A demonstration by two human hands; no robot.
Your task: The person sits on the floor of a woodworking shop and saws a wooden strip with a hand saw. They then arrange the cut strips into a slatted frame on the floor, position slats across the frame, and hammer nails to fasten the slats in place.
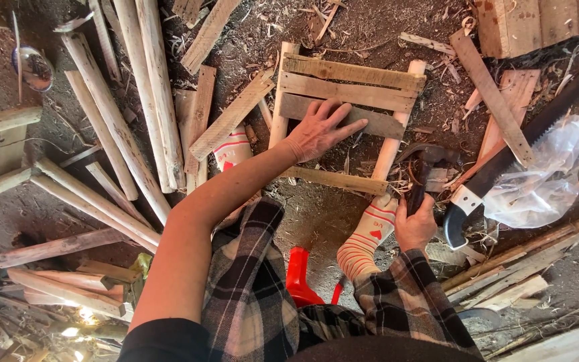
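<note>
- Two hands of yours are at work over the dirt floor (343, 221), which is strewn with shavings and offcuts
- Your left hand (317, 129) lies flat on the small wooden frame (343, 100), its fingers (350, 126) spread across the grey third slat
- That frame lies on the floor ahead of your feet: two pale round rails joined by three slats close together at the far end and one lone slat nearer you
- Your right hand (415, 224) is wrapped around the dark handle of a hammer (423, 167), fingers pressed together in a fist; the hammer's head sits just beside the frame's right rail
- Your striped socked foot (368, 234) rests by the frame's near right end
- A hand saw (504, 161) lies on the floor just right of the hammer, a clear plastic bag (537, 174) touching its blade
- Peeled round poles (135, 100) lie in a heap toward the floor's left side
</note>
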